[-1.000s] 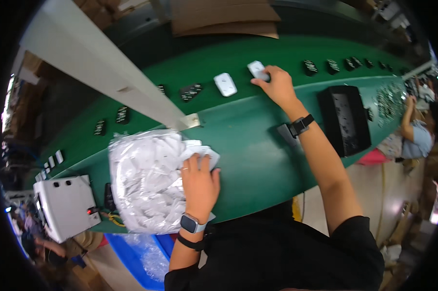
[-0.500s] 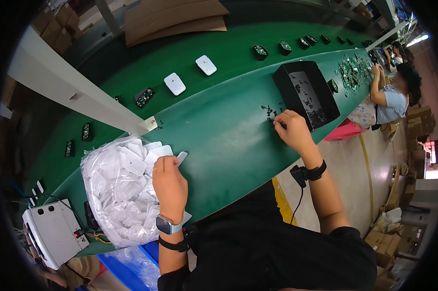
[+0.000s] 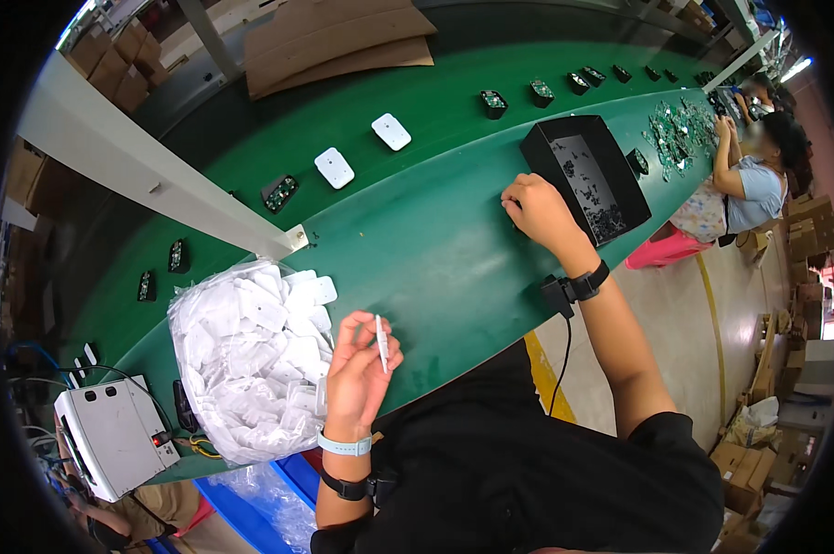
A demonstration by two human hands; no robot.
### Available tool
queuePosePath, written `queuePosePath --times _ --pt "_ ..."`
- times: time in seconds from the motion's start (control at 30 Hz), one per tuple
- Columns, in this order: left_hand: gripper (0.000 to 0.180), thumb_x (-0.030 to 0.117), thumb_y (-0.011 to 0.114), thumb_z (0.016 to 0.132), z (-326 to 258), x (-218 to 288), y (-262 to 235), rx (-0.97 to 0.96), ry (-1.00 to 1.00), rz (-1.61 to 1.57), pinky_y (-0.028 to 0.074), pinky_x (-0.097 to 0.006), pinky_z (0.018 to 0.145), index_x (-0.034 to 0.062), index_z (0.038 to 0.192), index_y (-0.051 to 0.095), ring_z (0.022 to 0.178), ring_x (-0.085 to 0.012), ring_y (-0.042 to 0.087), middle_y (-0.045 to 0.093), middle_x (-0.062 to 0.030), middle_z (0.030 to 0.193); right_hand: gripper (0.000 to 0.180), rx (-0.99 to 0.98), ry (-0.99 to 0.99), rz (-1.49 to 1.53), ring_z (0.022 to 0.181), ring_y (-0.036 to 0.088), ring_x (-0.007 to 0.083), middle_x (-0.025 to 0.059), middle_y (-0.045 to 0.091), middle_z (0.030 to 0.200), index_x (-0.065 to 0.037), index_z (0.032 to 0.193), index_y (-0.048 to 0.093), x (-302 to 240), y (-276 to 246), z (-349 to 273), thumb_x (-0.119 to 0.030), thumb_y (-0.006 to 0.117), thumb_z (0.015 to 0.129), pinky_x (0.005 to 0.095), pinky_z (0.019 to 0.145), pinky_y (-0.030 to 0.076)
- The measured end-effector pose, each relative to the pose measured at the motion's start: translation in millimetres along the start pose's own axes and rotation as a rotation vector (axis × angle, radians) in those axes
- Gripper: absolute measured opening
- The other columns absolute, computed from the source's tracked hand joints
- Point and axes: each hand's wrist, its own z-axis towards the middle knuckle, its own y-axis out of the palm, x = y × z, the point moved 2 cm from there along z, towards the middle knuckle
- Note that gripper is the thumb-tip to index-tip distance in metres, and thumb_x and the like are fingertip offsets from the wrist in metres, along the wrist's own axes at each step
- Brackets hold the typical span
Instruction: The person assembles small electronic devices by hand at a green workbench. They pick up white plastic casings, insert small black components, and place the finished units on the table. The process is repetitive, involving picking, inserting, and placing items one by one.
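Note:
My left hand (image 3: 354, 383) is raised over the near edge of the bench, its fingers pinching a thin white plastic cover (image 3: 382, 343) that shows edge-on. To its left lies a clear plastic bag (image 3: 251, 360), open and heaped with similar white covers. Low over the bench, my right hand (image 3: 541, 212) is curled, knuckles up, just left of a black box (image 3: 611, 148). Small black parts (image 3: 604, 222) lie inside that box. Whatever the right fingertips hold is hidden beneath the hand.
White covers (image 3: 335, 168) and black housings with circuit boards (image 3: 493, 103) line the green belt beyond the bench. A pale metal post (image 3: 168, 175) rises at left, above a white machine (image 3: 112, 434). Green boards (image 3: 680, 134) lie near a seated co-worker (image 3: 754, 185) at right.
My left hand has lifted off the bag and moved right, bringing a white cover with it. The right hand has shifted left, over where loose black parts lay, hiding them.

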Motion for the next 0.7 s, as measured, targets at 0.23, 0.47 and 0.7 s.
queuePosePath --times 0.23,0.47,0.7 --pt "0.034 0.005 0.055 0.089 -3 2 -4 -0.015 -0.029 0.117 0.037 -0.026 0.066 0.0065 0.122 0.049 0.077 -0.015 0.046 0.052 -0.0092 0.108 0.007 -0.166 -0.001 0.069 0.086 0.065 0.0336 0.0158 0.069 0.082 0.001 0.08 0.068 3 -2 3 -0.002 0.067 0.074 0.0409 0.078 0.054" --pt "0.032 0.009 0.056 0.089 -4 2 -5 -0.001 -0.022 0.197 0.038 -0.028 0.066 0.0056 0.12 0.049 0.074 -0.0156 0.047 0.053 -0.0096 0.106 0.006 -0.207 -0.045 0.06 0.084 0.064 0.0344 0.0152 0.067 0.079 0.001 0.077 0.067 1 -4 11 -0.004 0.065 0.074 0.042 0.077 0.054" --pt "0.025 0.01 0.051 0.094 -6 7 0 0.113 -0.011 0.175 0.044 -0.031 0.07 0.0023 0.118 0.051 0.08 -0.0185 0.056 0.06 -0.0118 0.096 0.007 -0.157 -0.091 0.027 0.081 0.064 0.0336 0.0154 0.066 0.078 0.001 0.075 0.065 -5 -10 19 -0.006 0.064 0.076 0.0414 0.074 0.053"
